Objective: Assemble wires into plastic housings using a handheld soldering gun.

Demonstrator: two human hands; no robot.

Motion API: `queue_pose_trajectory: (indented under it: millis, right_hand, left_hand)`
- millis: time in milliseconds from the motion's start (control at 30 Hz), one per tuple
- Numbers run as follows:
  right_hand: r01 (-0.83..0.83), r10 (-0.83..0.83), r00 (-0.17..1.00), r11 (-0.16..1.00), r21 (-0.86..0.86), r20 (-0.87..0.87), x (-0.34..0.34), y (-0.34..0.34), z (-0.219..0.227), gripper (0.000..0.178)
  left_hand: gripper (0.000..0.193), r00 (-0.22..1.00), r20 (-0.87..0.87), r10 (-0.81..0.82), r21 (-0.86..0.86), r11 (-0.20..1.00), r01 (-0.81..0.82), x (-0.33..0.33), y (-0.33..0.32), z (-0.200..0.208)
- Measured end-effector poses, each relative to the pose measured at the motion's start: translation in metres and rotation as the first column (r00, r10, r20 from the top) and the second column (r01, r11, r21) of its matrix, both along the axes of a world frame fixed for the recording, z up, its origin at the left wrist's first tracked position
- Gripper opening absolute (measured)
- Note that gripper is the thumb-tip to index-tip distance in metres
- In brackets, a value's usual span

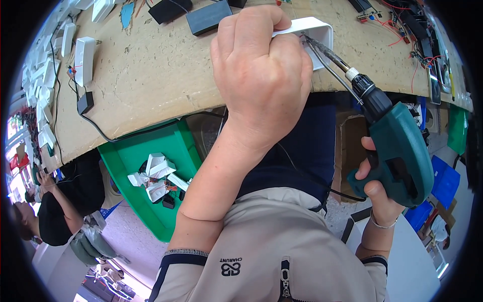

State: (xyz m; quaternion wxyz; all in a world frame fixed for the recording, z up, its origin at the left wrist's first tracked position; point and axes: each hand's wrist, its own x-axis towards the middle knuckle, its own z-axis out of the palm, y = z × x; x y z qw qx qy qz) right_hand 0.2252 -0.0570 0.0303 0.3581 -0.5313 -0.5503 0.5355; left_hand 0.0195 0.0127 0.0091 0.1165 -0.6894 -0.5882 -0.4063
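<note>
My left hand (261, 75) is closed around a white plastic housing (316, 23) at the table's near edge, its back turned up and hiding much of the piece. In my right hand (380, 194) is a dark green soldering gun (410, 146), gripped by its handle with the fingers by the trigger. Its hot tip and a thin metal feed tube point up and left into the open side of the housing. The tip's end sits close to my left fingers; whether it touches anything inside cannot be made out.
Black rectangular blocks (209, 18) lie beyond my left hand. White housings (84, 60) crowd the table's left, with a black cable nearby. Wired circuit parts (420, 50) lie at the right. Below the edge stands a green bin (166, 229) holding white pieces; another person (60, 216) sits far left.
</note>
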Motion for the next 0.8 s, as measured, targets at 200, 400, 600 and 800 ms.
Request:
queue_pose_trajectory:
  millis: [200,400,600,800]
  right_hand:
    - [0.003,-0.003,1.000,1.000,0.019,-0.019,0.000,-0.001,0.000,0.075]
    - [0.083,-0.084,0.996,0.994,0.064,0.008,0.002,-0.010,0.001,0.076]
    - [0.156,-0.155,0.983,0.988,-0.003,-0.096,0.008,-0.025,0.002,0.078]
    - [0.198,-0.184,0.974,0.974,0.106,-0.130,0.011,-0.024,0.001,0.078]
  left_hand:
    - [0.013,1.000,0.007,0.005,-0.006,1.000,-0.004,0.000,0.000,-0.001]
    - [0.013,1.000,0.026,-0.005,-0.005,1.000,0.005,0.000,0.000,-0.002]
    - [0.013,0.953,0.140,-0.268,0.470,0.865,0.174,-0.009,0.043,-0.038]
    - [0.010,0.771,0.196,-0.606,0.781,0.572,0.251,-0.008,0.051,-0.052]
